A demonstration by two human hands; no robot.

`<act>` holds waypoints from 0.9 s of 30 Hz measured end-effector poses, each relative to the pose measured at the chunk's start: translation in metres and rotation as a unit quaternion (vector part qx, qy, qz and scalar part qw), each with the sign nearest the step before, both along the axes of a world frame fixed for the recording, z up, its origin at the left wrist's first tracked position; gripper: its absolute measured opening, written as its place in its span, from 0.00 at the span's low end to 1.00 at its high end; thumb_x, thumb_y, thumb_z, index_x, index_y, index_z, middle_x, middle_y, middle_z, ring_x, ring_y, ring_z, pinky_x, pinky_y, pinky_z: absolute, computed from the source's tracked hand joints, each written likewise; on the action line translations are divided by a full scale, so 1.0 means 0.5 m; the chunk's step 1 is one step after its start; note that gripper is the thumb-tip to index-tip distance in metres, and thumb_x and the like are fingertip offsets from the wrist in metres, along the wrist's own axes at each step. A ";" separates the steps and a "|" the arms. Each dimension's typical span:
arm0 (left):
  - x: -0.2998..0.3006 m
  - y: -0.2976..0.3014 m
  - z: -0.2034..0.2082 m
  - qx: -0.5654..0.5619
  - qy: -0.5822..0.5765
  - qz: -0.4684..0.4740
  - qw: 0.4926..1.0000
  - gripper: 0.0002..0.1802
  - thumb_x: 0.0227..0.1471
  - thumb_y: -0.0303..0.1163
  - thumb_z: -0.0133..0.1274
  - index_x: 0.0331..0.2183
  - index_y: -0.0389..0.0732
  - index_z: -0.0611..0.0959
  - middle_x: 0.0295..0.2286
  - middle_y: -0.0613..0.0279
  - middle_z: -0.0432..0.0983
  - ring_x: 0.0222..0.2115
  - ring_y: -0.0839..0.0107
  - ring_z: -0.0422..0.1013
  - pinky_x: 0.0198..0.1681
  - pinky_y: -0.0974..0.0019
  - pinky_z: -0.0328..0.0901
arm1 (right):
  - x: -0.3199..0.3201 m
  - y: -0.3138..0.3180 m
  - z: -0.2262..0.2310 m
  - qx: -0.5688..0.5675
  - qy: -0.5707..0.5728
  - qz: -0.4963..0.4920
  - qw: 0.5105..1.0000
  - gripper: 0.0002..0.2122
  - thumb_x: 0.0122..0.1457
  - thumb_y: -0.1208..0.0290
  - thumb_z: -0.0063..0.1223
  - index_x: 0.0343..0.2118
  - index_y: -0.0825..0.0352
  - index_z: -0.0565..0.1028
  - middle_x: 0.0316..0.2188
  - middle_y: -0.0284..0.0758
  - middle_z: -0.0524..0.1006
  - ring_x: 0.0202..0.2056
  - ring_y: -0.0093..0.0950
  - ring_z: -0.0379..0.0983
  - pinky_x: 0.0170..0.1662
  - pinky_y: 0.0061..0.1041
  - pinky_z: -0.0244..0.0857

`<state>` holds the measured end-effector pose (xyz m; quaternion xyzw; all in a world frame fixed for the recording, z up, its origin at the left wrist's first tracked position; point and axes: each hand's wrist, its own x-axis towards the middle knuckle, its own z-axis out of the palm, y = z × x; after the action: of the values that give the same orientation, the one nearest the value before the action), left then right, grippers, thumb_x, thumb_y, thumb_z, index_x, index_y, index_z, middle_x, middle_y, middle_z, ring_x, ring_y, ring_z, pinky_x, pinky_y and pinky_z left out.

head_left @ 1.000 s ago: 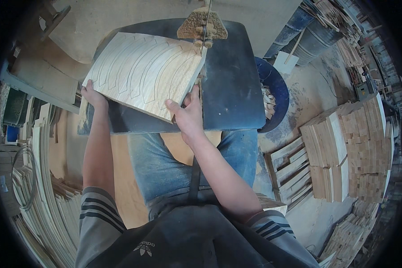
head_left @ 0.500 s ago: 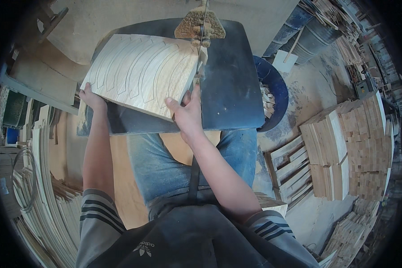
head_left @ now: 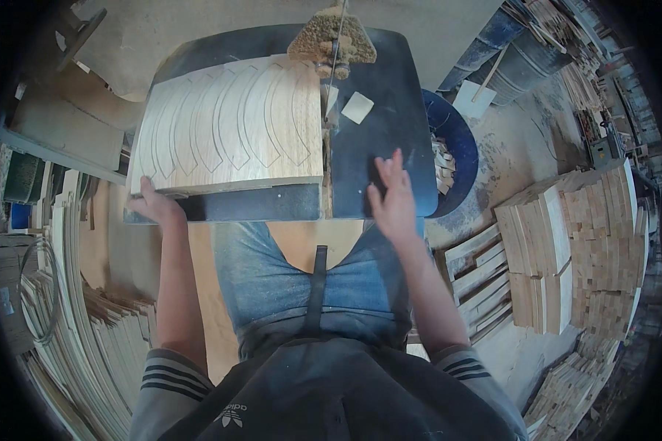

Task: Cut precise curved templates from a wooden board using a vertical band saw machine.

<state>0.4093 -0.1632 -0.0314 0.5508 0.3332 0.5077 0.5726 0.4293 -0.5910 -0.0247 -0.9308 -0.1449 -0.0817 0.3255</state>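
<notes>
A thick light wooden block [head_left: 221, 128], marked with several curved pencil outlines, lies flat on the dark saw table [head_left: 379, 66]. My left hand [head_left: 157, 204] grips the block at its near left corner, thumb on top and fingers down over the edge. My right hand [head_left: 395, 202] is off the wood, fingers apart and holding nothing, over the table's near right part. Along the block's right edge stands the thin band saw blade [head_left: 327, 106], below a sawdust-caked guide [head_left: 332, 40]. A small square offcut [head_left: 357, 107] rests right of the blade; another pale piece [head_left: 332, 97] sits close against it.
A blue tub [head_left: 463, 158] with wood scraps stands beside the table's right edge. Stacked wooden pieces [head_left: 566, 250] fill the floor at right. Thin boards [head_left: 73, 294] lean at left. A shovel [head_left: 473, 101] leans on barrels [head_left: 518, 73] at far right.
My right hand has let go of the block and moved right. The block has turned so its right edge runs along the blade line, and a loose square offcut now shows.
</notes>
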 end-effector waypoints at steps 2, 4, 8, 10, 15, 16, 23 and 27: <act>-0.036 -0.028 0.019 -0.024 0.019 0.027 0.999 0.26 0.58 0.28 0.48 0.51 0.30 0.56 0.46 0.42 0.58 0.46 0.58 0.64 0.52 0.57 0.62 | 0.019 -0.060 0.004 -0.038 -0.013 -0.011 0.999 0.33 0.55 0.73 0.51 0.62 0.74 0.51 0.61 0.46 0.61 0.61 0.42 0.57 0.63 0.45 0.45; -0.056 -0.061 0.027 -0.010 0.020 0.027 0.999 0.25 0.57 0.27 0.47 0.51 0.30 0.56 0.46 0.42 0.58 0.46 0.58 0.64 0.52 0.57 0.62 | 0.051 -0.118 -0.011 -0.103 -0.066 -0.063 0.990 0.30 0.56 0.73 0.51 0.61 0.73 0.56 0.63 0.48 0.56 0.61 0.44 0.57 0.62 0.45 0.46; -0.114 -0.108 0.036 0.031 0.069 0.053 0.996 0.23 0.57 0.27 0.46 0.50 0.31 0.56 0.46 0.42 0.57 0.46 0.58 0.63 0.52 0.57 0.61 | 0.060 -0.108 -0.009 -0.095 -0.025 -0.108 0.989 0.31 0.56 0.74 0.51 0.62 0.72 0.53 0.62 0.50 0.55 0.61 0.46 0.56 0.61 0.49 0.48; -0.140 -0.136 0.040 0.031 0.080 0.053 0.995 0.23 0.58 0.29 0.45 0.50 0.31 0.56 0.46 0.42 0.57 0.47 0.59 0.62 0.52 0.57 0.60 | 0.016 -0.065 -0.003 -0.175 -0.048 -0.036 0.983 0.33 0.55 0.74 0.52 0.63 0.71 0.51 0.62 0.46 0.58 0.61 0.44 0.57 0.61 0.51 0.47; -0.169 -0.160 0.053 0.005 0.106 0.057 0.993 0.25 0.59 0.34 0.45 0.51 0.31 0.55 0.47 0.43 0.56 0.47 0.59 0.62 0.53 0.57 0.59 | -0.046 -0.033 0.027 -0.063 0.032 0.115 0.991 0.36 0.54 0.72 0.55 0.64 0.68 0.50 0.61 0.42 0.61 0.62 0.38 0.55 0.64 0.51 0.43; -0.173 -0.156 0.055 0.010 0.127 0.046 0.991 0.26 0.59 0.35 0.45 0.52 0.31 0.55 0.47 0.43 0.57 0.47 0.60 0.62 0.53 0.57 0.58 | -0.033 -0.051 0.023 -0.049 0.055 0.121 0.990 0.36 0.54 0.70 0.55 0.64 0.69 0.50 0.62 0.43 0.59 0.63 0.35 0.54 0.64 0.51 0.42; -0.218 -0.129 0.043 0.046 0.147 -0.040 0.987 0.27 0.59 0.36 0.46 0.52 0.31 0.58 0.46 0.46 0.61 0.48 0.62 0.61 0.53 0.60 0.57 | 0.144 -0.159 0.008 0.012 -0.005 -0.014 1.000 0.38 0.54 0.72 0.56 0.64 0.71 0.47 0.53 0.46 0.71 0.53 0.46 0.68 0.52 0.32 0.65; -0.209 -0.125 0.046 0.041 0.121 -0.028 0.991 0.26 0.58 0.35 0.46 0.52 0.32 0.59 0.46 0.47 0.61 0.48 0.63 0.61 0.53 0.61 0.56 | 0.226 -0.103 0.029 0.013 -0.014 -0.051 0.998 0.42 0.51 0.73 0.59 0.65 0.69 0.44 0.56 0.46 0.68 0.55 0.45 0.66 0.55 0.32 0.62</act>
<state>0.3047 -0.2259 -0.0083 0.6403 0.3640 0.4342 0.5186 0.5424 -0.6425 -0.0102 -0.9314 -0.1004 -0.1137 0.3309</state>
